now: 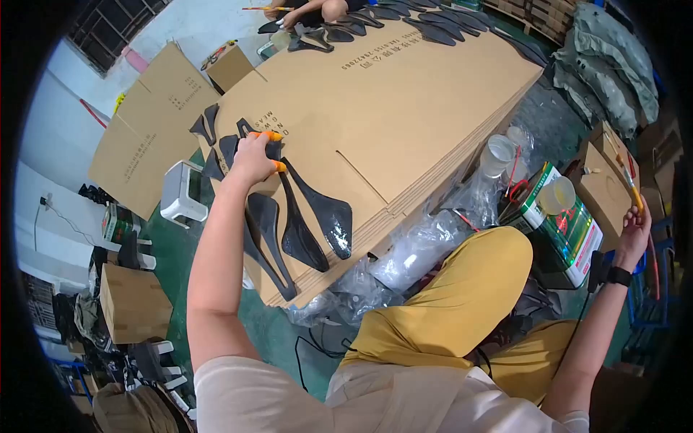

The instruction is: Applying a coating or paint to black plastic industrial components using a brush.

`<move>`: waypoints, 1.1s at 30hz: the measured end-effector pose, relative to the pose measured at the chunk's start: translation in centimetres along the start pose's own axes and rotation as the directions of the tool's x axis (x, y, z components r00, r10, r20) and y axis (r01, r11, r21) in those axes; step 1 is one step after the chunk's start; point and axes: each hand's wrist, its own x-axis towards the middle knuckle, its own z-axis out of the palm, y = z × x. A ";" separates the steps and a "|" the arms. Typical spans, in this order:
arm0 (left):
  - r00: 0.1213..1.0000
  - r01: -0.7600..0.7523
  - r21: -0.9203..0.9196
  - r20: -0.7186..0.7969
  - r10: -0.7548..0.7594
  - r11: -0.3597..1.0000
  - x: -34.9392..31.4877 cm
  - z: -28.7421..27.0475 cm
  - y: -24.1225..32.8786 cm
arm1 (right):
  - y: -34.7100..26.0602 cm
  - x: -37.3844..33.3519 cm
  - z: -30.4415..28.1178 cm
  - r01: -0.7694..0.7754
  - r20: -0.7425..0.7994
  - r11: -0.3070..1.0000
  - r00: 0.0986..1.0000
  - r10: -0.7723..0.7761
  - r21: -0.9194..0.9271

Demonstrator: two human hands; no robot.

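My left hand [253, 160], with orange covers on its fingertips, reaches over the near left part of the cardboard stack [419, 123]. Its thumb and finger close around a small black curved piece [273, 150], mostly hidden by the hand. Around it lie several black forked pieces; a long one with a wet-looking sheen [336, 227] and another long piece [299, 238] rest nearest me. Off to the right, my right hand [632, 238] grips a paintbrush with an orange handle [637, 196], held up beside an open cardboard box [603, 180].
A rectangular tin [552, 231] carries a translucent cup [559, 196]. Clear plastic bags [426, 245] lie along the stack's near edge. A white stool [184, 191] stands left. Across the stack, another person's hand [289, 18] is near more black pieces [433, 29].
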 end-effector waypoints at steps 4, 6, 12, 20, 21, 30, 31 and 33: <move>0.998 -0.048 0.056 -0.027 0.050 0.997 -0.5 -0.2 -0.2 | 0.1 -0.6 0.8 -0.019 -0.040 1.000 0.999 0.019 0.007; 0.998 -0.055 0.052 -0.037 0.057 0.997 -0.7 -0.4 -0.4 | 0.3 -0.7 1.1 -0.022 -0.043 1.000 0.999 0.023 0.009; 0.998 -0.050 0.118 -0.036 0.054 0.992 -1.5 -0.8 -0.3 | 0.4 -0.3 0.6 -0.033 -0.025 0.999 0.999 0.033 0.009; 0.996 -0.013 0.055 -0.088 0.018 0.998 -2.2 -1.1 -2.2 | 0.3 -1.1 2.1 -0.009 -0.082 1.000 0.997 0.007 -0.014; 0.996 -0.013 0.056 -0.087 0.018 0.998 -2.3 -1.2 -2.3 | 0.3 -1.2 2.2 -0.009 -0.082 1.000 0.997 0.008 -0.014; 0.977 0.023 0.210 -0.213 0.023 0.978 -2.6 -0.5 -1.8 | 0.5 -1.4 2.5 0.024 -0.124 0.999 0.992 -0.028 -0.037; 0.967 -0.017 0.231 -0.244 0.075 0.973 -2.5 -0.2 -2.0 | 0.4 -1.1 2.0 0.013 -0.103 0.999 0.995 -0.016 -0.030; 0.954 -0.056 0.254 -0.273 0.127 0.966 -2.2 0.1 -2.1 | 0.4 -0.9 1.6 0.001 -0.083 1.000 0.997 -0.003 -0.024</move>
